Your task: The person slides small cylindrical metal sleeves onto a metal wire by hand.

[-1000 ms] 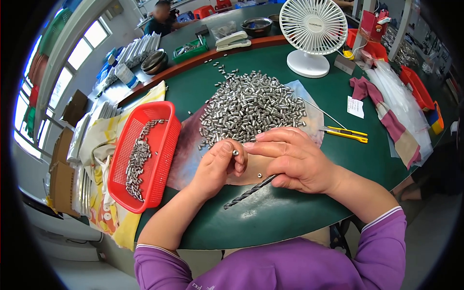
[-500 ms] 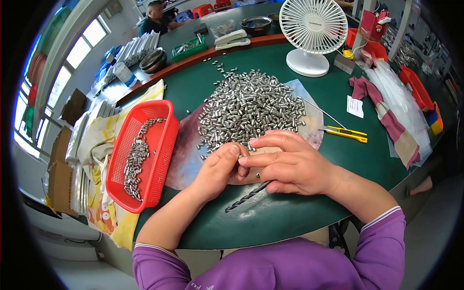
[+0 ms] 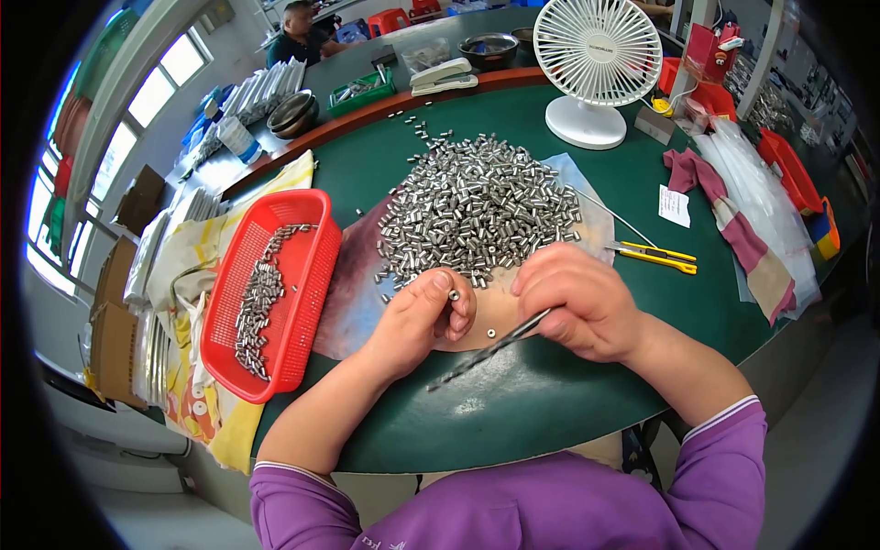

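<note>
Centrally, two hands (image 3: 423, 314) (image 3: 582, 298); one drill bit (image 3: 496, 347)

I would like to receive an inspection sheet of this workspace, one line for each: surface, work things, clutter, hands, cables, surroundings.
Surface: green table, with a multicoloured sheet under the pile.
Work things: metal pieces heaped on the sheet; more inside the red basket.
Clutter: yellow cutter, paper slip and cloth right of the pile; white fan behind.
Left hand: holds one metal piece at the fingertips.
Right hand: holds a drill bit slanting down toward the left.
Cables: nothing clearly seen.
Surroundings: a person and a green tray beyond the brown ledge.
</note>
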Action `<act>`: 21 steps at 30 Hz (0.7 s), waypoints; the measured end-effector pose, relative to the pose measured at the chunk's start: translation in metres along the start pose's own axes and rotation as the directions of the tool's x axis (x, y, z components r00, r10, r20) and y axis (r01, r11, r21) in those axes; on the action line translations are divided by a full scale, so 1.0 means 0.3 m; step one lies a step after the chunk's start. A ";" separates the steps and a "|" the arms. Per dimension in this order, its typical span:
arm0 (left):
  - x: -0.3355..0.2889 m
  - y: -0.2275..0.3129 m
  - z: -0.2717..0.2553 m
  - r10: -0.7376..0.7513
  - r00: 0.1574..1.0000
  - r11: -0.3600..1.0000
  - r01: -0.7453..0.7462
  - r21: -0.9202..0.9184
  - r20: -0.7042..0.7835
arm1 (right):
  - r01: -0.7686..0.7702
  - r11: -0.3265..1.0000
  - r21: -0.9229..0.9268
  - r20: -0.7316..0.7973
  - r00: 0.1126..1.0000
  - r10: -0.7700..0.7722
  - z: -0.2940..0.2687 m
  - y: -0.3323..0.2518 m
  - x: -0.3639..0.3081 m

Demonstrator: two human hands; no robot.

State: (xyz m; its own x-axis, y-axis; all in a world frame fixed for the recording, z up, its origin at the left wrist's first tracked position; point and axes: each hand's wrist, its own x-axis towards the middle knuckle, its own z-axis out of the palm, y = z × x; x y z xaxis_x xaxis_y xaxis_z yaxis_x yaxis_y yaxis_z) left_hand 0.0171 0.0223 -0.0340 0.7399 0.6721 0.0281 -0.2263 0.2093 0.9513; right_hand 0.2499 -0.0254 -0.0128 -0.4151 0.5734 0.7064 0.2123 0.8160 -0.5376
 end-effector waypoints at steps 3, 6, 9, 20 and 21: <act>0.011 -0.005 -0.007 0.039 0.999 0.996 -0.036 -0.077 0.027 | -0.211 0.974 0.088 -0.295 0.928 0.227 -0.028 0.019 0.002; 0.008 -0.013 -0.013 0.062 0.998 0.987 -0.057 -0.153 0.028 | -0.418 0.893 0.169 -0.579 0.691 0.433 -0.108 0.097 0.018; 0.002 -0.009 -0.011 0.033 0.998 0.982 -0.043 -0.182 -0.053 | -0.625 0.668 -0.404 -0.624 0.722 0.299 -0.224 0.137 -0.001; -0.007 0.015 0.001 0.145 0.949 0.977 -0.093 0.190 -0.282 | -0.641 0.214 -0.737 -0.498 0.729 0.469 -0.249 0.253 -0.088; -0.007 0.024 -0.002 0.177 0.943 0.970 -0.119 0.212 -0.280 | -0.637 0.219 -0.739 -0.489 0.731 0.476 -0.250 0.248 -0.095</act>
State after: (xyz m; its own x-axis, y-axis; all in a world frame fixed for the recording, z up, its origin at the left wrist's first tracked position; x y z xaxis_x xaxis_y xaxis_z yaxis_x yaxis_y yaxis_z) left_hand 0.0135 0.0229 -0.0272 0.4805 0.8702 0.1089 -0.1729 -0.0277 0.9845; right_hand 0.3439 0.0246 -0.0384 0.2303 0.8431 0.4859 0.9647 -0.1324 -0.2274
